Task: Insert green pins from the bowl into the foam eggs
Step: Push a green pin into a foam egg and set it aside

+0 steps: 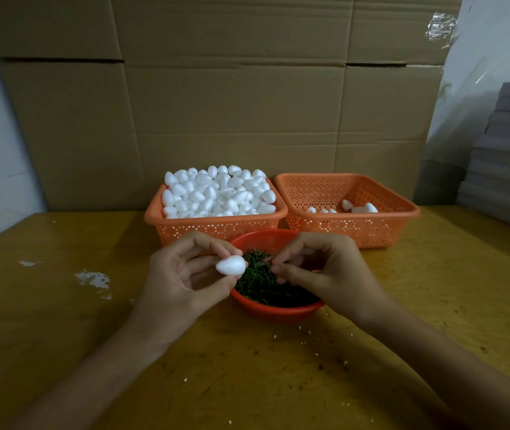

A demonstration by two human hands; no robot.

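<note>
Desk (61,321): yellow-brown wooden top, scuffed, with white foam crumbs scattered near the front and a whitish smear toward the left edge.

Left basket (216,226): orange, perforated, rectangular, at the back edge of the desk, left of centre. Heaped above the rim with plain white foam eggs (216,193).

Right basket (380,226): same type, just beside the left basket, at the back edge toward the right. Holds only a few eggs (360,207), gathered at its near side; whether they carry pins cannot be told.

Bowl (275,310): round, red-orange, perforated, directly in front of the gap between the two baskets, near the desk's middle. Filled with a tangle of green pins (263,283).

Left hand (182,274): raised over the bowl's left rim, fingers curled, thumb and fingertips closed on a single foam egg (231,264). The egg lies sideways, its narrower end pointing left.

Right hand (325,271): over the bowl's right half, thumb and forefinger pinched together close to the egg's blunt end. The pinch appears to hold something thin and green, but it blends with the pins behind it, so this cannot be told with certainty.

Backdrop: flattened cardboard (216,103) standing behind the desk; a stack of grey sheets (508,156) at the right.
</note>
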